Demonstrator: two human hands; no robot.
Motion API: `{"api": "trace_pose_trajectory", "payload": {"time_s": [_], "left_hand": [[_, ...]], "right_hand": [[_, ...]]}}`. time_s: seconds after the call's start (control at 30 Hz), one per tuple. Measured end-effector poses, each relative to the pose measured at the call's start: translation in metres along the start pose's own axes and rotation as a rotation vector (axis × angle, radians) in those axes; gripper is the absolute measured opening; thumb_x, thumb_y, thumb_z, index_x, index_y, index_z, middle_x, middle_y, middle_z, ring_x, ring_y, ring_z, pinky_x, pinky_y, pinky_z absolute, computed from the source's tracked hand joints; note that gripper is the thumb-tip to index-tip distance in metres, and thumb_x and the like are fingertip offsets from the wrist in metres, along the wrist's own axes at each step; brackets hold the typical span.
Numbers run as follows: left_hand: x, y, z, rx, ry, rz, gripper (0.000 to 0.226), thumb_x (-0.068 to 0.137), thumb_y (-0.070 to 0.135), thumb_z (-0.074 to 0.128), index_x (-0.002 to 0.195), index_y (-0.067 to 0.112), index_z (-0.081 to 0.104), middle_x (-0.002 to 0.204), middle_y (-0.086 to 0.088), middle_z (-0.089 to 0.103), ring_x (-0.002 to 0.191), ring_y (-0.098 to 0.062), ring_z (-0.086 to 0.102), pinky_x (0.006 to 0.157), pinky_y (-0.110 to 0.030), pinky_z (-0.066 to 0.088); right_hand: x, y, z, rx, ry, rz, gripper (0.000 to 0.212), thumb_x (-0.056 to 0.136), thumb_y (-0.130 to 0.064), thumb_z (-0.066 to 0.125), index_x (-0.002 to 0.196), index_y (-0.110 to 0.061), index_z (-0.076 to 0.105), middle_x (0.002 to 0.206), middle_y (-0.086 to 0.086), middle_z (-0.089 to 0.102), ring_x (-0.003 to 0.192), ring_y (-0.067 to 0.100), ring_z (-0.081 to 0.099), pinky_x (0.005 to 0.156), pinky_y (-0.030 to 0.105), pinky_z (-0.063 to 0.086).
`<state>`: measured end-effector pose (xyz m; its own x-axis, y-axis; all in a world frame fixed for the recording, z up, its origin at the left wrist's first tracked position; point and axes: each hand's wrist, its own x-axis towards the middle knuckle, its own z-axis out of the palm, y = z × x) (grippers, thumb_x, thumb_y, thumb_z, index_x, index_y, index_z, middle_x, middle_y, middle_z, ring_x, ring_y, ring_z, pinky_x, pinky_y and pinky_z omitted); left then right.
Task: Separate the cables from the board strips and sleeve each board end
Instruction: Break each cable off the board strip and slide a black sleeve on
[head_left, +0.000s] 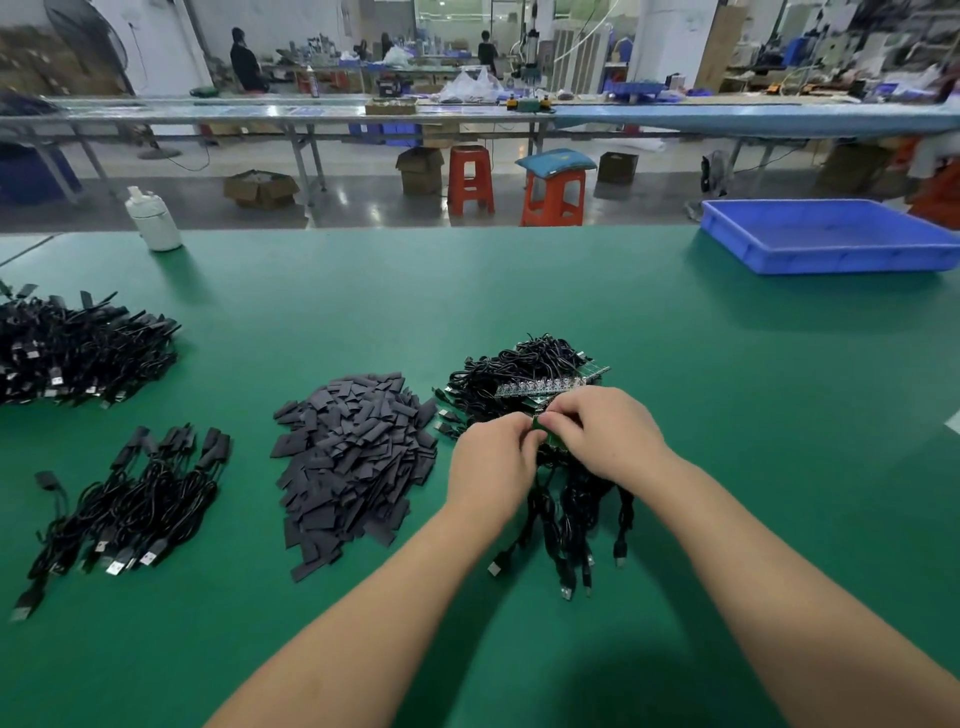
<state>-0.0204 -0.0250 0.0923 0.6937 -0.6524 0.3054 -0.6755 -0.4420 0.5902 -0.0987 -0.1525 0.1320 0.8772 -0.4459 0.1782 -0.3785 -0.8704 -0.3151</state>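
- Head view: your left hand (491, 457) and right hand (605, 431) meet in front of you over the green work mat (675, 415), fingers curled together round a small green board strip (543, 426).
- Both hands pinch that strip between thumb and fingertips; how much of it each hand covers is hard to tell, since the fingers hide most of it.
- From under your hands a bunch of thin black cables with plug ends (571, 519) hangs down towards you and lies on the mat.
- Just beyond your hands lies a heap of more black cables still joined to green board strips (524, 371), with a row of small clear parts showing along one strip.
- To the left of your left hand, close by, sits a pile of flat dark grey sleeve pieces (353, 457).
- Further left of that pile lies a small bundle of black cables with sleeved ends (130, 499).
- Beyond that bundle, at the far left edge, is a large heap of black finished cables (83, 348).
- Well beyond your right hand, towards the far right of the mat, stands a shallow blue plastic tray (831, 260).
- Far off to the left, at the mat's back edge, stands a white plastic bottle (153, 221).
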Motion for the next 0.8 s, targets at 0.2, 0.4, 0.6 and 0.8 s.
{"api": "trace_pose_trajectory", "payload": {"time_s": [0.2,0.4,0.6,0.8], "left_hand": [[0.004,-0.007,-0.018,-0.074,0.164,-0.052,0.025,0.096,0.032,0.058,0.077,0.016,0.06,0.063,0.0,0.065,0.06,-0.022,0.061,0.062,-0.038,0.052],[0.005,-0.016,-0.047,-0.212,0.06,-0.046,0.027,0.094,0.034,0.062,0.073,0.018,0.06,0.064,-0.001,0.063,0.058,-0.018,0.054,0.061,-0.03,0.046],[0.0,-0.012,-0.048,-0.385,-0.085,-0.071,0.021,0.089,0.028,0.067,0.076,0.011,0.063,0.065,-0.001,0.059,0.059,-0.014,0.044,0.061,-0.031,0.042],[-0.008,-0.03,-0.035,-0.509,-0.12,-0.305,0.008,0.084,0.015,0.071,0.082,0.014,0.063,0.078,-0.015,0.071,0.066,-0.018,0.06,0.061,-0.03,0.045]], "right_hand": [[0.0,0.013,0.005,-0.104,0.046,-0.081,0.027,0.101,-0.042,0.049,0.102,-0.027,0.071,0.096,-0.006,0.067,0.095,0.019,0.058,0.074,0.033,0.045],[0.012,0.045,0.022,-0.074,-0.05,0.026,0.028,0.103,-0.039,0.043,0.122,-0.026,0.06,0.123,-0.001,0.059,0.123,0.024,0.046,0.104,0.041,0.037],[0.003,0.02,0.048,0.378,0.143,0.078,0.03,0.104,-0.029,0.047,0.129,-0.019,0.061,0.133,-0.007,0.061,0.134,0.01,0.048,0.118,0.041,0.031],[-0.028,-0.024,0.061,1.371,-0.322,0.292,0.031,0.103,-0.038,0.05,0.118,-0.016,0.064,0.102,0.009,0.076,0.08,0.024,0.074,0.067,0.035,0.06]]}}
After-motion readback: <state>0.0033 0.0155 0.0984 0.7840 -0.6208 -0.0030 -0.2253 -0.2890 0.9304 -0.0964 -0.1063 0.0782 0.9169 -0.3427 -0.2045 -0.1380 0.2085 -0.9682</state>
